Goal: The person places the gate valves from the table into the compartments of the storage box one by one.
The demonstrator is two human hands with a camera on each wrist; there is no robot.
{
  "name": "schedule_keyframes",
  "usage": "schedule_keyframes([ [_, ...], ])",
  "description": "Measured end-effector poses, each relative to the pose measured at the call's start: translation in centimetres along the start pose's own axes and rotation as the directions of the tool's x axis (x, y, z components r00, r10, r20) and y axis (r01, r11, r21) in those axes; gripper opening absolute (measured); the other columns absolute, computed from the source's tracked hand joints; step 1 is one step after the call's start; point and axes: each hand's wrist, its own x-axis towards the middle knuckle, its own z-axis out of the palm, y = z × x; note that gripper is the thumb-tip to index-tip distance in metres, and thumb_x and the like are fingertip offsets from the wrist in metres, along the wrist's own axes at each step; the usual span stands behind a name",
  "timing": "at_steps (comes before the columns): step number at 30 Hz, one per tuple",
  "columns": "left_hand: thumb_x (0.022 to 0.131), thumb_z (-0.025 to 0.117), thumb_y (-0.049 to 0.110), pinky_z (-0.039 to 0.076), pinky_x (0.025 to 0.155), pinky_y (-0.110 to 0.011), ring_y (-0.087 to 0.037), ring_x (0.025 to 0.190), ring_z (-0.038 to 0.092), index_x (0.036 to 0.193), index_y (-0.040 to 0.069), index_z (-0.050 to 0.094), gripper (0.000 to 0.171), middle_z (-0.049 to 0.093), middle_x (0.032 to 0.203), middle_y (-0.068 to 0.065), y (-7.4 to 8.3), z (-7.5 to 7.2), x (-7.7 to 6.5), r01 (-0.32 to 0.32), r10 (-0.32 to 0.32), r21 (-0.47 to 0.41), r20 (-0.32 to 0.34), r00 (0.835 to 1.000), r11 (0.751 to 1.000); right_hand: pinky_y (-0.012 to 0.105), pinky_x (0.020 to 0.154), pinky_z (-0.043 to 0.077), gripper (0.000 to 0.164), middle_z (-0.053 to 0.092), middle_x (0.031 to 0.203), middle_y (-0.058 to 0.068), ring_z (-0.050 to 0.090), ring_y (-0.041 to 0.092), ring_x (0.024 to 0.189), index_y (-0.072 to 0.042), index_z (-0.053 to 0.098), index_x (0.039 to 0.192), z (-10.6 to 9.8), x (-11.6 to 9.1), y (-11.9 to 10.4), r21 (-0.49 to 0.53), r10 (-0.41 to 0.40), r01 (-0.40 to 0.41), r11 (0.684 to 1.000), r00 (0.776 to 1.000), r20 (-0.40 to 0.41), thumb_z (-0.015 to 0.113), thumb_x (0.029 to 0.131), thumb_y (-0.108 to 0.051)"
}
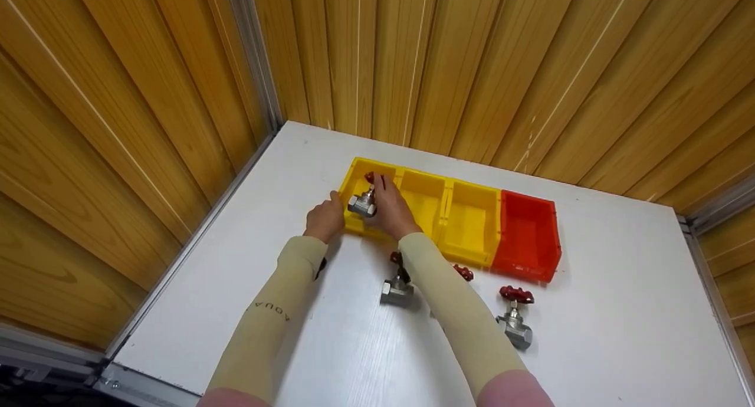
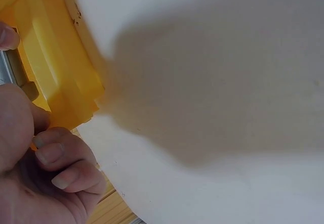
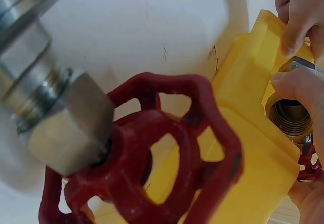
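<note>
The head view is bright, with glints on the held valve (image 1: 361, 205), soft shadows on the worktop (image 1: 613, 289) and wide-angle stretch. Left wrist: dimmer, broad fuzzy shadow mid-frame. Right wrist: foreground metal (image 3: 30, 62) blurred, upper left.

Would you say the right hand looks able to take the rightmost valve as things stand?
Probably not: the right hand holds another valve, though the rightmost valve looks mostly uncovered.

Four bins (image 1: 470, 223) in a row on a table (image 1: 354, 360), valves (image 1: 398, 292) before, wall (image 1: 472, 59) behind
</note>
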Motion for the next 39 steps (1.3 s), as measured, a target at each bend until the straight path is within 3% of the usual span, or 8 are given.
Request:
schedule_keyframes([
  [6,0.1,0.044,0.008,0.055,0.073,-0.049,-0.039,0.084,0.068,0.131,-0.004,0.04,0.034,0.068,0.102,-0.025,0.0,0.0,-0.1,0.013,-0.013,0.016,0.022,1.0,1.0,0.039,0.112,0.034,0.101,0.027,0.153,0.017,0.04,0.029,0.136,-0.01,0.018,0.153,0.2,0.1,0.1,0.011,0.013,-0.013,1.0,1.0,0.002,0.083,0.076,-0.019],
  [13,0.1,0.047,0.012,0.056,0.076,-0.046,-0.036,0.086,0.069,0.134,-0.003,0.037,0.038,0.067,0.104,-0.023,0.1,0.2,-0.2,0.033,-0.034,0.019,0.061,0.998,0.999,0.038,0.109,0.039,0.103,0.033,0.146,0.019,0.045,0.031,0.13,-0.005,0.02,0.151,0.3,0.4,0.4,-0.04,-0.033,0.032,0.999,0.999,-0.022,0.085,0.072,-0.019],
  [20,0.101,0.046,0.011,0.055,0.081,-0.046,-0.035,0.087,0.067,0.138,-0.004,0.034,0.042,0.066,0.106,-0.023,0.2,0.0,-0.3,0.042,-0.043,0.004,0.088,0.995,0.999,0.039,0.109,0.04,0.101,0.034,0.145,0.016,0.046,0.03,0.129,-0.006,0.022,0.151,0.4,0.5,0.5,0.003,-0.041,0.041,0.999,0.999,-0.018,0.085,0.073,-0.02],
  [28,0.1,0.045,0.009,0.056,0.077,-0.046,-0.035,0.082,0.067,0.135,-0.003,0.036,0.038,0.067,0.1,-0.022,0.0,0.2,-0.3,0.041,-0.041,0.006,0.067,0.997,0.999,0.04,0.109,0.04,0.096,0.035,0.144,0.017,0.047,0.03,0.127,-0.006,0.026,0.149,0.4,0.8,0.3,-0.01,-0.065,0.064,0.998,0.998,-0.01,0.084,0.074,-0.02],
  [35,0.099,0.047,0.009,0.056,0.078,-0.046,-0.034,0.082,0.067,0.138,-0.004,0.034,0.042,0.067,0.1,-0.022,0.1,0.2,-0.4,0.055,-0.054,0.0,0.073,0.996,0.999,0.04,0.106,0.042,0.094,0.038,0.141,0.018,0.05,0.03,0.123,-0.006,0.027,0.148,0.1,1.0,0.1,-0.091,-0.067,0.07,0.993,0.997,0.034,0.083,0.076,-0.027],
  [39,0.098,0.048,0.008,0.056,0.072,-0.046,-0.035,0.078,0.068,0.131,-0.004,0.038,0.036,0.068,0.094,-0.022,0.2,0.3,-0.4,0.027,-0.027,0.003,0.028,0.999,1.0,0.04,0.107,0.042,0.094,0.043,0.138,0.019,0.052,0.031,0.121,-0.003,0.028,0.147,0.0,1.2,0.2,-0.184,-0.089,0.095,0.978,0.995,0.041,0.083,0.075,-0.027],
])
